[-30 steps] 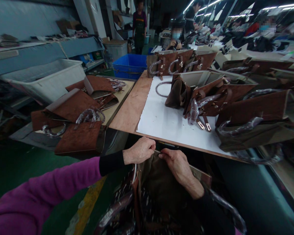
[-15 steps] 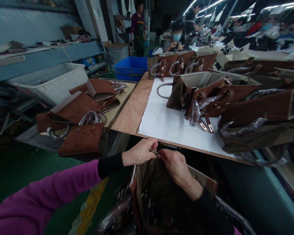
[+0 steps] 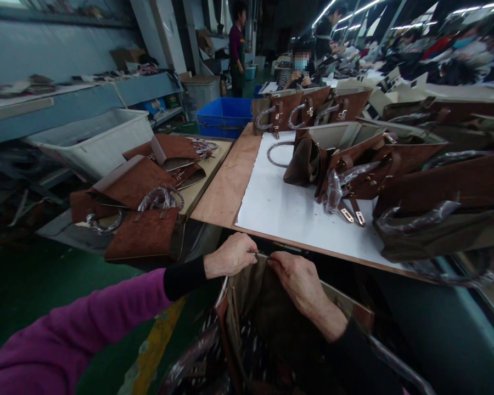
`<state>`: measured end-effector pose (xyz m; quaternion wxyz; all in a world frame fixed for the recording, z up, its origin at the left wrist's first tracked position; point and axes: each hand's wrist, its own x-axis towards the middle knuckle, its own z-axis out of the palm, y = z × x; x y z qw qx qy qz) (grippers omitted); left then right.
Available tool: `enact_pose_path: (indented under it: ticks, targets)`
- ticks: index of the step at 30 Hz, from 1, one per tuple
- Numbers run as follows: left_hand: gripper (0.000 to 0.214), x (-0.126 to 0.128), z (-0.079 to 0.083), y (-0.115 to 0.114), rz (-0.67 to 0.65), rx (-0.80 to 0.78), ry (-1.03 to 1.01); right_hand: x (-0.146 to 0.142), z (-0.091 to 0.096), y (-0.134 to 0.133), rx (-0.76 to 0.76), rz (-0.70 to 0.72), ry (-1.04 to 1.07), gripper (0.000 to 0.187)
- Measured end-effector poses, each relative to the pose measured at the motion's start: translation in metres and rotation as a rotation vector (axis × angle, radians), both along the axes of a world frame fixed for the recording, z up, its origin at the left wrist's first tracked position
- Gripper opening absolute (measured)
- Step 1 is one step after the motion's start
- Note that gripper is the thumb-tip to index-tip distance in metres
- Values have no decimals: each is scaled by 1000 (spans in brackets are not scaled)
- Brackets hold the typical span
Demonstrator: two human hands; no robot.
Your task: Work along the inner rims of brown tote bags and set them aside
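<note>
A brown handbag with an olive side panel point(image 3: 271, 296) is close to my body, below the table edge. My left hand point(image 3: 233, 255) pinches the top edge of that panel. Just to the right, my right hand point(image 3: 300, 282) grips the same edge, a short stretch of it showing between the two hands. The handbag's plastic-wrapped handle point(image 3: 399, 362) slants down at the lower right. The bag's lower part is dark and partly covered by my right sleeve.
A wooden table point(image 3: 220, 189) with white paper point(image 3: 271, 208) bears several brown handbags point(image 3: 354, 170). At left, more brown bags point(image 3: 144, 230) lie on a lower stand near a white bin point(image 3: 102, 131). A blue crate point(image 3: 224, 115) stands behind. Several people work farther back.
My hands have moved slightly apart along the panel edge, so more of it shows between them. The view has shifted a little. A person at the back has turned sideways.
</note>
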<state>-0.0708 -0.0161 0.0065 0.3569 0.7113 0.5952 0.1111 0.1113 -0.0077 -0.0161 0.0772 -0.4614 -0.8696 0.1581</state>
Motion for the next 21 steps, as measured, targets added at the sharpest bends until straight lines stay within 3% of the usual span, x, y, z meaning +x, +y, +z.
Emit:
enact_pose_path:
  ticks: [4, 14, 21]
  targets:
    - [15, 1, 0, 0, 26, -19, -18, -7, 0, 1, 68, 59, -55, 18]
    - [15, 7, 2, 0, 61, -58, -69, -6, -1, 6, -145, 50, 121, 23]
    - [14, 8, -1, -1, 71, -49, -81, -10, 1, 4, -105, 40, 60, 27]
